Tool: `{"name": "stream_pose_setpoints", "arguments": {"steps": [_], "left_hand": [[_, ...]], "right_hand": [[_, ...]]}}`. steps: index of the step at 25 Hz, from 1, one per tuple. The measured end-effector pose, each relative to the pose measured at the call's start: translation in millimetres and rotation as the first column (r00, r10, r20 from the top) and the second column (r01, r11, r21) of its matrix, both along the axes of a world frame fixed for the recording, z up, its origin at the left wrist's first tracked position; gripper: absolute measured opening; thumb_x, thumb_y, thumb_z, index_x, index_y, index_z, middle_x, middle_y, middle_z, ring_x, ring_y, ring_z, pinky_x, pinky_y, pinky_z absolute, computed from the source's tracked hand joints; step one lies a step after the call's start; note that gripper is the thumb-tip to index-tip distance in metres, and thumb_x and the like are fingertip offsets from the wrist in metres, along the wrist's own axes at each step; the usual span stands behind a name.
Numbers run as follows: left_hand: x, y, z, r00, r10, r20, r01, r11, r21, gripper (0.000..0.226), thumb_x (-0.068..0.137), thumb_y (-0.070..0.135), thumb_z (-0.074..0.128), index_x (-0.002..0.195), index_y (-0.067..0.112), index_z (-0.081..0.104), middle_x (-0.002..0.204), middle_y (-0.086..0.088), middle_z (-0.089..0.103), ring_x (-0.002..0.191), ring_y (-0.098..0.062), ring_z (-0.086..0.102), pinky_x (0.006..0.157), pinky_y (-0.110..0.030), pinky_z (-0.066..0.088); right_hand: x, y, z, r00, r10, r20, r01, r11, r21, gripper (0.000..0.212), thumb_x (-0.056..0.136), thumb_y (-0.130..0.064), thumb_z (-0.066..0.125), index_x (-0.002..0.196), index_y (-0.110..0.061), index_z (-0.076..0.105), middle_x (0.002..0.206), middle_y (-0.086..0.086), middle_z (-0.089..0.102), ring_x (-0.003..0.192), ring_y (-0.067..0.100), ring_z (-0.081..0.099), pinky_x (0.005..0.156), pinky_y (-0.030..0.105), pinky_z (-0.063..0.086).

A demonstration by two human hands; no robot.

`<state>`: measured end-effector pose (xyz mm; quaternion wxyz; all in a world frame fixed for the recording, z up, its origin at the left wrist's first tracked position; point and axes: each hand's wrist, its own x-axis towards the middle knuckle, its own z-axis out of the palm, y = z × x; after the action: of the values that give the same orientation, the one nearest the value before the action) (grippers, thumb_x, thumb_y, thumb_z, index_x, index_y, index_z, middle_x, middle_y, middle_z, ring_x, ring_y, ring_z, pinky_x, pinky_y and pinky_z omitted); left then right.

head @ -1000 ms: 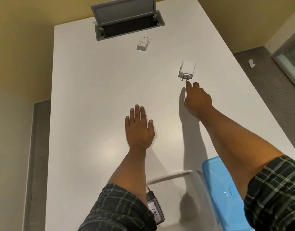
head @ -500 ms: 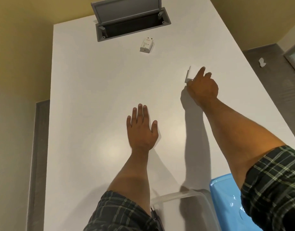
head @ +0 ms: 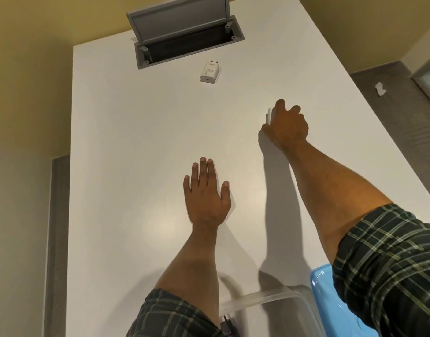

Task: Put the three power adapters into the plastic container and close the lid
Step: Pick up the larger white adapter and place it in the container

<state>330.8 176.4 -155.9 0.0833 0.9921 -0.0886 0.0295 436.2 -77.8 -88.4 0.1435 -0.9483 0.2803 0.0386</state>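
My right hand (head: pixel 285 126) is closed around a white power adapter (head: pixel 270 116) on the white table (head: pixel 136 142); only a sliver of the adapter shows at the hand's left edge. My left hand (head: pixel 206 195) lies flat on the table, fingers spread, holding nothing. A second white adapter (head: pixel 210 73) lies far back near the grey cable hatch. The clear plastic container (head: pixel 270 295) stands open at the near edge, with a dark adapter (head: pixel 227 324) partly showing inside behind my left sleeve. The blue lid (head: pixel 323 295) lies to its right.
A grey cable hatch (head: pixel 184 27) with its flap raised is set into the table's far end. Yellow walls stand behind and to the left. A scrap of white paper (head: pixel 380 88) lies on the grey floor to the right.
My right hand reached forward over the white adapter and closed on it, covering it almost wholly. My left hand stayed flat in place. The view shifted slightly forward.
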Motion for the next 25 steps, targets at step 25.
{"name": "stream_pose_setpoints", "arguments": {"steps": [25], "left_hand": [[-29.9, 54.9, 50.7, 0.845, -0.194, -0.498, 0.178, 0.981, -0.081, 0.06, 0.11, 0.022, 0.027, 0.164, 0.012, 0.003, 0.172, -0.004, -0.005, 0.16, -0.022, 0.002, 0.13, -0.039, 0.011]], "right_hand": [[-228.4, 76.2, 49.7, 0.809, 0.378, 0.45, -0.452, 0.89, 0.064, 0.06, 0.082, -0.052, 0.065, 0.134, -0.026, 0.053, 0.11, 0.002, 0.056, 0.077, 0.024, 0.064, 0.064, 0.032, 0.056]]}}
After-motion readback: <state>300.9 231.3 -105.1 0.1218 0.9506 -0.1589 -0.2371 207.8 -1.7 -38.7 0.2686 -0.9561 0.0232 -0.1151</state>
